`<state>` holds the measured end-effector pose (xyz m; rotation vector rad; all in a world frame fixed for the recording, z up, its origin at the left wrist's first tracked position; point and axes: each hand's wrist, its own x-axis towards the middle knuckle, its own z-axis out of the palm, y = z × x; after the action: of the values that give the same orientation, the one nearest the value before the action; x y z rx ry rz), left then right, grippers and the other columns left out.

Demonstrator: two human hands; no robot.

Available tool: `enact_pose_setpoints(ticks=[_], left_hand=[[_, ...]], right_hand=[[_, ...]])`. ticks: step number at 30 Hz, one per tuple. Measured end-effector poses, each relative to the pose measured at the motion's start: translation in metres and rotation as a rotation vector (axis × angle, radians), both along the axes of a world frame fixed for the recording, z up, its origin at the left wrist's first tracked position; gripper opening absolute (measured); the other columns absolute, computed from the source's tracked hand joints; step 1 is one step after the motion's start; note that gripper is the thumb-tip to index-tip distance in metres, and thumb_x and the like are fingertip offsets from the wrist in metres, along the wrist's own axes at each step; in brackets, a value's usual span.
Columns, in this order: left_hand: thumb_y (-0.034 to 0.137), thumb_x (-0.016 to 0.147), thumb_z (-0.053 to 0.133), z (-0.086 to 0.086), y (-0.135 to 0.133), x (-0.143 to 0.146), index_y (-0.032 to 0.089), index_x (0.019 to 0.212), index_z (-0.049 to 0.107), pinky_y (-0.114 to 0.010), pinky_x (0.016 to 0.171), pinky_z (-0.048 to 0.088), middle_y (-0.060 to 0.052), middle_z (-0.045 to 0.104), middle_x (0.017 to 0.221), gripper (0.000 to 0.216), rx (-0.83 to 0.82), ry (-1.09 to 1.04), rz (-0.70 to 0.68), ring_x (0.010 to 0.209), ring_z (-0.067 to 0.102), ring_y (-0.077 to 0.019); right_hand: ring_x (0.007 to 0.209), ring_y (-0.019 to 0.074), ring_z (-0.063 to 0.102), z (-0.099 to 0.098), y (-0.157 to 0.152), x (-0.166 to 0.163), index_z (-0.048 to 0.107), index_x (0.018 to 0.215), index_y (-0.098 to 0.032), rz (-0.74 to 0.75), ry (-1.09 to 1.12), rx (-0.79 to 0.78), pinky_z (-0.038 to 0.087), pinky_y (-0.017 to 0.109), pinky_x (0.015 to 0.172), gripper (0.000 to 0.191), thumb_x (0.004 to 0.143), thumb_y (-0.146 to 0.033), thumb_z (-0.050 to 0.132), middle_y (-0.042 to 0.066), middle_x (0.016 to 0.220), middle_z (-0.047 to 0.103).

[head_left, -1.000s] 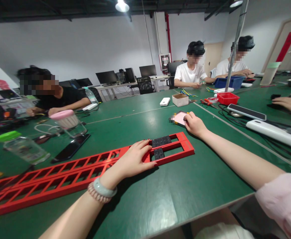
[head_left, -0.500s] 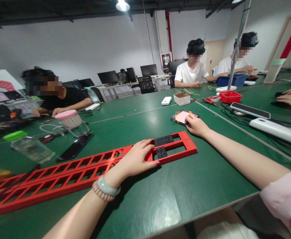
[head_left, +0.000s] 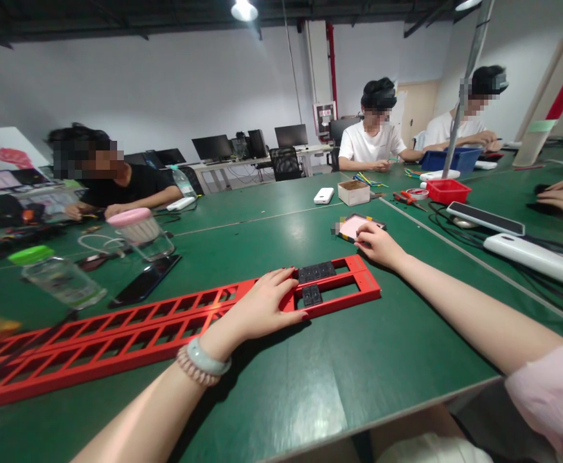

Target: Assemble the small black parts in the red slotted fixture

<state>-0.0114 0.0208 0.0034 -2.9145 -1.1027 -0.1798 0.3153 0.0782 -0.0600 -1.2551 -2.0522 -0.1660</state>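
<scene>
A long red slotted frame (head_left: 132, 344) lies slantwise across the green table. My left hand (head_left: 262, 305) grips it across its width, thumb on the near edge and fingers over the far side. Just right of that hand, several black square pieces (head_left: 316, 271) sit in the far row of slots, and two more black pieces (head_left: 312, 296) sit in the near row. My right hand (head_left: 378, 244) is at a small pink-bottomed tray (head_left: 351, 226) with a dark and yellow rim. Its fingers are curled together at the tray's near right side; whatever is between the fingertips is hidden.
A phone (head_left: 146, 281), a green-lidded jar (head_left: 62, 283) and a pink-lidded jar (head_left: 141, 235) stand left, beyond the frame. Further back are a small box (head_left: 353, 191) and a red bin (head_left: 448, 191). Cables and a white power strip (head_left: 536, 254) lie right. Other people sit around the table.
My right hand has shifted slightly left at the tray, its fingers drawn closer together. My left hand, the frame and the black pieces keep their places; the view has tilted slightly.
</scene>
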Motion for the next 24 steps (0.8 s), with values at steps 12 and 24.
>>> enact_pose_setpoints(ticks=[12,24], left_hand=[[0.063,0.077,0.051,0.0003,0.0003,0.0002,0.016,0.117,0.055,-0.043,0.107,0.031,-0.016,0.04,0.14,0.062,0.008,0.025,-0.015,0.129,0.037,-0.0297],[0.062,0.077,0.052,-0.0007,0.0009,-0.0005,0.017,0.117,0.055,-0.044,0.107,0.031,-0.016,0.041,0.139,0.061,0.017,0.03,-0.008,0.129,0.037,-0.0302]], right_hand=[[0.095,0.0235,0.054,-0.0091,0.0102,0.0043,0.065,0.097,-0.017,0.031,0.135,0.058,0.045,0.041,0.089,0.026,0.073,-0.029,0.065,0.009,0.097,0.055],[0.11,0.0297,0.05,-0.0092,0.0101,0.0033,0.064,0.101,-0.016,-0.093,0.296,0.075,0.044,0.047,0.096,0.044,0.061,-0.03,0.076,0.013,0.115,0.049]])
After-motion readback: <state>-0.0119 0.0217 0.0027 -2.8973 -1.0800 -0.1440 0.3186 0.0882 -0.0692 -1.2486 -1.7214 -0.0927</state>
